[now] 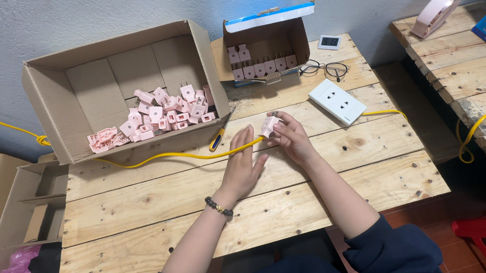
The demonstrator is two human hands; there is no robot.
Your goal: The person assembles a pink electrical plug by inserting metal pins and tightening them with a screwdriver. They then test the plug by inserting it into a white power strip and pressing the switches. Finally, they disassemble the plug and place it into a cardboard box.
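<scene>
Partly hidden pink plug (269, 126) pinched by right hand (291, 138) fingers; left hand (242, 164) fingers spread flat, covering yellow cable (163, 157).

Open planks before the cardboard box (128, 94); yellow cable (163, 157) crosses.

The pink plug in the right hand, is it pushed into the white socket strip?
No, the pink plug is held in the right hand, apart from the white socket strip.
</scene>
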